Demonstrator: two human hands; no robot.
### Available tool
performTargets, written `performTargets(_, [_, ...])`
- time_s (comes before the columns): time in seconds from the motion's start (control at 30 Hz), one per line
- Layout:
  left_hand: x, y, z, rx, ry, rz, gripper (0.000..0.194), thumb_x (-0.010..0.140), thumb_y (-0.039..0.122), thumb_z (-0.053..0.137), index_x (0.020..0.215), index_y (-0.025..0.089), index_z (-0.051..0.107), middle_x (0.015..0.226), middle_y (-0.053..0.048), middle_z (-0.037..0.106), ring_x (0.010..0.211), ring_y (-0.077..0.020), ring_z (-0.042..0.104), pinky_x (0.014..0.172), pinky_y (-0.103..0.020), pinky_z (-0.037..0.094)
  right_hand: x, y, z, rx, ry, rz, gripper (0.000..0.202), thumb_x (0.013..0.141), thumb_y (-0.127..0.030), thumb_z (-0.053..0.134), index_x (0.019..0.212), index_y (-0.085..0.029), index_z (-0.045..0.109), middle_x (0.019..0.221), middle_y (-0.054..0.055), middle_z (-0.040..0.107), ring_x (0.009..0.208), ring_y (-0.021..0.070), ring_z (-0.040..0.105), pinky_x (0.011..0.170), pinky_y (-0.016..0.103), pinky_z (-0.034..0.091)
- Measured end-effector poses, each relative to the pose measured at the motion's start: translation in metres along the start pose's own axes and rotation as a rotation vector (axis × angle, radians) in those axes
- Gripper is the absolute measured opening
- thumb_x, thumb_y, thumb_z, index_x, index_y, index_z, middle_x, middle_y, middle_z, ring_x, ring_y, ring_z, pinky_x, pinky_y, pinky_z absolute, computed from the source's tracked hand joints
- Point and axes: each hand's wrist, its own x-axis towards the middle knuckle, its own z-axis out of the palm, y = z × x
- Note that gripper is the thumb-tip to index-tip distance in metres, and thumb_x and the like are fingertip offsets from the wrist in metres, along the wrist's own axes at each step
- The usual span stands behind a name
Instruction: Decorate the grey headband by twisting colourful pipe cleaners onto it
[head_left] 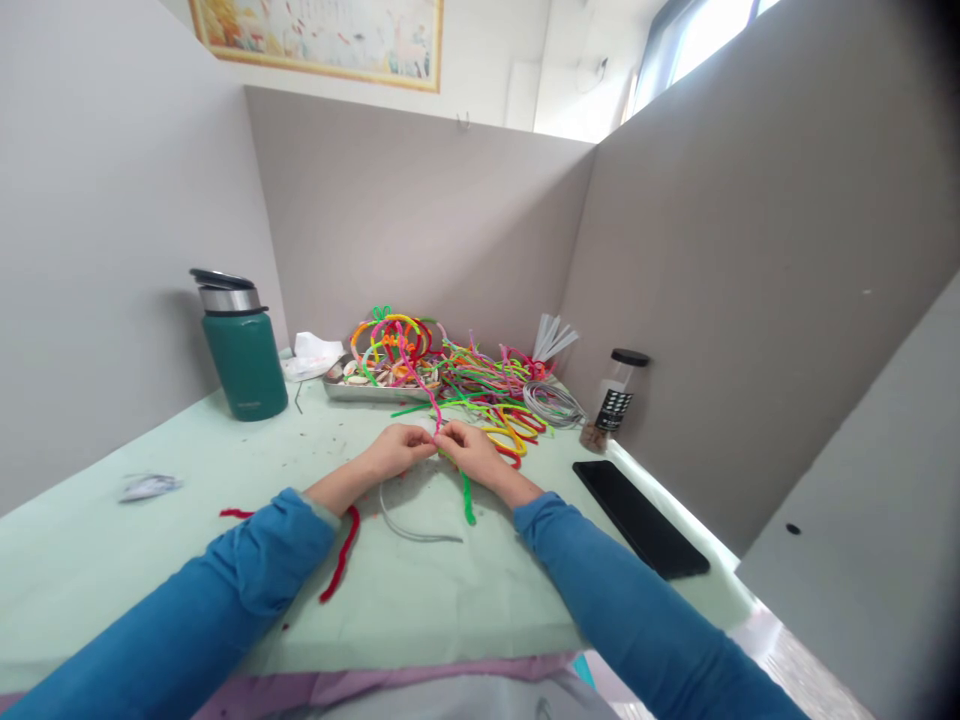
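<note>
We see both hands together, fingertips meeting: left hand [397,450] and right hand [472,455] pinched on the lower end of a twisted fuzzy pink pipe cleaner [428,389], which slants up-left in front of a shallow metal tray [367,394]. Fuzzy green pipe cleaner [469,502] hangs below right hand; we can't tell if it joins the pink one. Thin grey wire [420,537] curves nearby, fuzzy dark red pipe cleaner [343,562] beside left forearm. We log flat black phone [637,515] at right.

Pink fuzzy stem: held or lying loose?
Held: the pink fuzzy stem runs down to where the left hand and right hand meet, pinching it.
</note>
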Motion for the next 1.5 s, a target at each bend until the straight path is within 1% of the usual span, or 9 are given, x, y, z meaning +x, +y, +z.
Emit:
performTargets(0.3, [0.0002, -0.0012, -0.0014, 0.041, 0.003, 0.033, 0.039, 0.071, 0.053, 0.049, 0.072, 0.014, 0.057, 0.05, 0.005, 0.041, 0.04, -0.0063, 0.036, 0.04, -0.019, 0.026, -0.0001, -0.001, -0.0008, -0.027, 0.008, 0.004, 0.023, 0.08, -0.038, 0.05, 0.073, -0.016, 0.054, 0.063, -0.002, 0.05, 0.057, 0.01, 0.043, 0.053, 0.022, 0.032])
performTargets(0.57, [-0.0016, 0.0025, -0.0012, 0.054, 0.004, 0.028, 0.04, 0.071, 0.053, 0.049, 0.072, 0.014, 0.058, 0.049, 0.005, 0.043, 0.04, -0.0067, 0.037, 0.04, -0.019, 0.026, 0.0006, 0.0028, -0.0002, -0.011, 0.012, -0.005, 0.02, 0.079, -0.037, 0.051, 0.077, -0.017, 0.054, 0.068, -0.001, 0.054, 0.06, 0.0108, 0.045, 0.054, 0.022, 0.034])
performTargets(0.8, [-0.0004, -0.0003, -0.0006, 0.049, -0.003, 0.03, 0.04, 0.071, 0.053, 0.049, 0.073, 0.015, 0.058, 0.049, 0.005, 0.043, 0.04, -0.0071, 0.037, 0.04, -0.019, 0.026, -0.0001, 0.0, -0.0009, -0.022, 0.003, 0.003, 0.02, 0.08, -0.036, 0.05, 0.077, -0.017, 0.054, 0.067, -0.001, 0.054, 0.059, 0.0107, 0.046, 0.053, 0.022, 0.034])
performTargets(1.0, [-0.001, 0.0015, -0.0004, 0.036, -0.008, 0.017, 0.039, 0.07, 0.052, 0.05, 0.073, 0.014, 0.059, 0.049, 0.005, 0.043, 0.039, -0.0069, 0.037, 0.04, -0.019, 0.026, -0.0006, -0.0018, -0.002, -0.041, -0.002, -0.019, 0.019, 0.08, -0.034, 0.05, 0.075, -0.016, 0.054, 0.066, -0.001, 0.053, 0.059, 0.0105, 0.045, 0.054, 0.022, 0.033])
performTargets(1.17, [-0.002, 0.0029, -0.0004, 0.056, 0.002, 0.023, 0.036, 0.07, 0.05, 0.05, 0.07, 0.014, 0.058, 0.048, 0.004, 0.044, 0.041, -0.0073, 0.037, 0.041, -0.019, 0.026, -0.0007, -0.0004, -0.0019, -0.091, 0.001, -0.049, 0.018, 0.081, -0.033, 0.049, 0.076, -0.017, 0.055, 0.067, -0.001, 0.053, 0.06, 0.0108, 0.045, 0.055, 0.022, 0.033])
performTargets(1.33, [-0.002, 0.0015, -0.0001, 0.074, 0.019, 0.02, 0.037, 0.069, 0.051, 0.051, 0.067, 0.015, 0.058, 0.048, 0.004, 0.045, 0.042, -0.0077, 0.038, 0.042, -0.02, 0.027, -0.0006, 0.0005, -0.0012, -0.128, 0.006, -0.068, 0.018, 0.081, -0.033, 0.048, 0.076, -0.017, 0.055, 0.068, -0.001, 0.054, 0.062, 0.0112, 0.046, 0.056, 0.023, 0.032])
performTargets(1.5, [-0.0017, 0.0008, 0.0001, 0.094, 0.013, 0.027, 0.035, 0.07, 0.049, 0.05, 0.069, 0.015, 0.058, 0.048, 0.005, 0.046, 0.043, -0.0078, 0.038, 0.042, -0.02, 0.027, -0.0007, -0.0001, -0.0012, -0.127, -0.005, -0.067, 0.019, 0.081, -0.034, 0.048, 0.075, -0.017, 0.055, 0.067, -0.001, 0.054, 0.061, 0.011, 0.045, 0.055, 0.023, 0.032])
